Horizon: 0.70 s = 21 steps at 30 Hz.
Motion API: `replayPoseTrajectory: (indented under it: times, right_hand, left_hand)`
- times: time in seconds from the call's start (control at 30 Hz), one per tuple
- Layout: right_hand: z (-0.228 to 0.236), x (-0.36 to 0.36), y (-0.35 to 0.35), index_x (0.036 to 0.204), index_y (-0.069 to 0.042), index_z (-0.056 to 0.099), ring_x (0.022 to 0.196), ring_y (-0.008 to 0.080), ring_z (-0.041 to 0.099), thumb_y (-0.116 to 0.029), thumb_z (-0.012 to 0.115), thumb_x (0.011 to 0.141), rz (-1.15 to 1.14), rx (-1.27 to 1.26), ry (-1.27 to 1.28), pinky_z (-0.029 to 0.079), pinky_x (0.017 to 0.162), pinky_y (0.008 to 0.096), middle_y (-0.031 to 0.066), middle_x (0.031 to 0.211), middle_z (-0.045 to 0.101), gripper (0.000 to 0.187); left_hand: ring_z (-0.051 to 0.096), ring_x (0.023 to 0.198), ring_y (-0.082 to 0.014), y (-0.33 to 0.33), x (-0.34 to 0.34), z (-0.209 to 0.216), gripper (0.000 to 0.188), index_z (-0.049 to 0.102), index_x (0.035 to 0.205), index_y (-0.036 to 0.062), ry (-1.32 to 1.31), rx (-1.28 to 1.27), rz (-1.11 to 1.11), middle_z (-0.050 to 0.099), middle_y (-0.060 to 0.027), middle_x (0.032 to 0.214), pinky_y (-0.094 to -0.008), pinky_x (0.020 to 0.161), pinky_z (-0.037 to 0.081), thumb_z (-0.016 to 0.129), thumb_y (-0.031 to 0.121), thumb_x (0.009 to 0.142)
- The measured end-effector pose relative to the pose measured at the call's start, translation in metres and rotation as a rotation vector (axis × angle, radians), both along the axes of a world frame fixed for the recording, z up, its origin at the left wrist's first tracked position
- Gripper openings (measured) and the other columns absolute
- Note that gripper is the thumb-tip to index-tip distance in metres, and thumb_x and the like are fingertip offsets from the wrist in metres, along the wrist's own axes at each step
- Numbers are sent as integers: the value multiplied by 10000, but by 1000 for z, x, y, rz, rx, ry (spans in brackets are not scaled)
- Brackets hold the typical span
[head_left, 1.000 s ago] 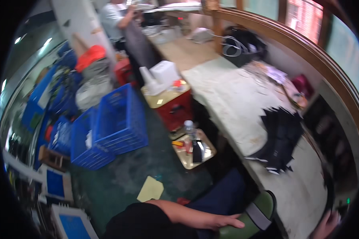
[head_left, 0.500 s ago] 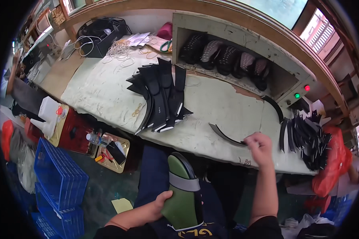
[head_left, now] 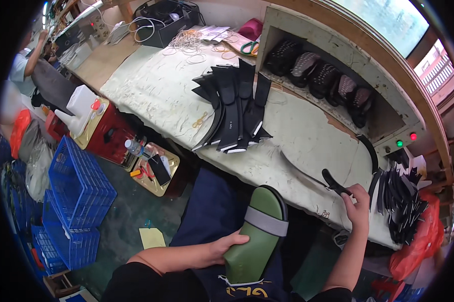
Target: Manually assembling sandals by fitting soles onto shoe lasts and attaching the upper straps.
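Note:
My left hand (head_left: 231,245) is wrapped round the near left side of a green shoe last (head_left: 251,256), held upright in front of my body. A grey band (head_left: 265,221) crosses the last, and a black layer shows along its right edge. At the table's front edge, my right hand (head_left: 357,202) pinches the end of a black curved strip (head_left: 333,181). A thin dark strip (head_left: 302,172) reaches left from there over the tabletop; whether the two are one piece I cannot tell. Beyond the last, a pile of black straps (head_left: 232,108) lies on the table.
Black strips (head_left: 395,204) heap at the table's right end beside a red bag (head_left: 418,236). Several dark shoe pieces (head_left: 323,80) sit in a metal box (head_left: 388,78) with lamps. Blue crates (head_left: 78,191) and a tin tray (head_left: 169,183) with a phone stand left.
My view has shifted, so the table things appear farther right. The right hand has raised the strip's end, and a broad black part now stands up beside it. The left hand keeps its hold.

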State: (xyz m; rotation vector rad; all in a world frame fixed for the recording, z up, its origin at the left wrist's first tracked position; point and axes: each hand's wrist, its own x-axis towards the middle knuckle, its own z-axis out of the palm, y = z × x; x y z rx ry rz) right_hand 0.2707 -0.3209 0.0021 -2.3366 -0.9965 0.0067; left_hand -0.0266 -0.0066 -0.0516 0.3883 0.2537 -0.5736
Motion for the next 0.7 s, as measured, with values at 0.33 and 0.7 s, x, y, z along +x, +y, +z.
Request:
replayPoseTrajectory:
  times: [0.33, 0.7]
  right_hand:
    - [105, -154, 130, 1013, 84, 665, 695, 163, 633, 0, 727, 834, -354, 1135, 601, 508, 634, 288, 135, 860, 686, 207]
    - [66, -214, 111, 785, 6, 673, 538, 139, 537, -87, 713, 912, 86, 368, 808, 408, 494, 304, 65, 634, 588, 162]
  left_hand:
    - [551, 1284, -223, 2, 9, 46, 809, 214, 1597, 126, 87, 132, -63, 488, -124, 1455, -401, 1044, 491, 640, 362, 951]
    - [521, 1348, -218, 13, -19, 40, 1221, 314, 1551, 32, -155, 531, -113, 494, -122, 1498, -383, 1144, 411, 817, 716, 674]
